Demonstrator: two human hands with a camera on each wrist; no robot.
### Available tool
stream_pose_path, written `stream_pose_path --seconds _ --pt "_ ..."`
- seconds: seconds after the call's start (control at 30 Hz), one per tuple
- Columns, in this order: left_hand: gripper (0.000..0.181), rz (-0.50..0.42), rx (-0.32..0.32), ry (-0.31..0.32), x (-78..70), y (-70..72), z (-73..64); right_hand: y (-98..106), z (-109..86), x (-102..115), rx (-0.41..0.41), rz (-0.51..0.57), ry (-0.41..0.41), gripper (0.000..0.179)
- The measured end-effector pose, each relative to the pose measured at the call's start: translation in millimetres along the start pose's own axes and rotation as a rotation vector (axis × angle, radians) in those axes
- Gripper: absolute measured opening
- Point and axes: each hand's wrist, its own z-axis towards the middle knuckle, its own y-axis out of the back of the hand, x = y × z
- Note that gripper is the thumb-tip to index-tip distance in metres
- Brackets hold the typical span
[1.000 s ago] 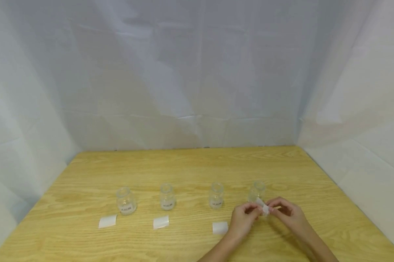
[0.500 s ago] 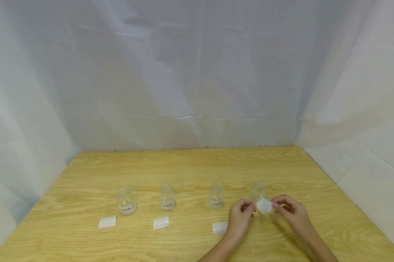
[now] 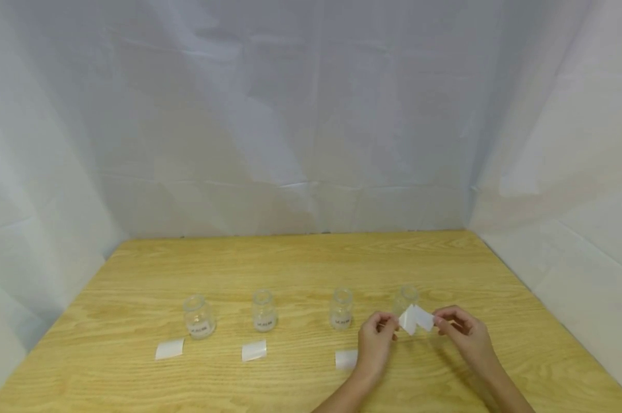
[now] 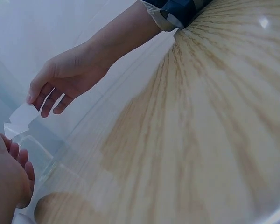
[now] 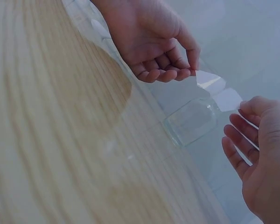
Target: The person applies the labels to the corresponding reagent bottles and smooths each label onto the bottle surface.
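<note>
In the head view my left hand [image 3: 375, 341] pinches a glossy white piece of backing paper [image 3: 407, 320] between thumb and fingertips. Facing it, my right hand [image 3: 463, 332] pinches a white sticker label [image 3: 424, 319] by its outer edge. The two pieces meet at a peak in the middle, spread like an inverted V. Right behind them stands a clear glass jar [image 3: 408, 293], its lower part partly covered by the papers. The right wrist view shows this jar [image 5: 191, 122] upright, below the glossy backing paper [image 5: 210, 82] and the label [image 5: 227, 100].
To the left, a row holds three more glass jars, the nearest jar [image 3: 341, 308], a middle jar [image 3: 264, 310] and a far-left jar [image 3: 199, 317], each with a printed label. White slips [image 3: 254, 350] lie in front of them on the wooden table [image 3: 290, 264]. White sheeting [image 3: 311, 143] surrounds the table.
The hands have moved apart, the left one leftward and the right one slightly right. The white piece between them has opened from a narrow strip into two separating leaves.
</note>
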Motion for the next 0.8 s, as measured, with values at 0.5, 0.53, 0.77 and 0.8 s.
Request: stream_pose_path --seconds 0.5,0.53,0.77,0.8 --pt "0.006 -0.034 -0.056 0.031 -2.6 -0.6 -1.2 2.2 3.3 4.0 -0.231 0.021 -0.122 0.007" --pt "0.007 -0.03 -0.033 0.038 -3.0 -0.7 -1.7 2.2 3.3 4.6 -0.246 0.03 -0.129 0.007" --pt "0.007 0.259 0.2 0.019 -4.4 2.3 -7.7 2.4 3.5 6.6 -0.274 0.088 -0.143 0.004" --pt "0.006 0.316 0.235 -0.008 -4.1 3.3 -8.3 2.4 3.5 6.4 -0.272 0.088 -0.142 0.005"
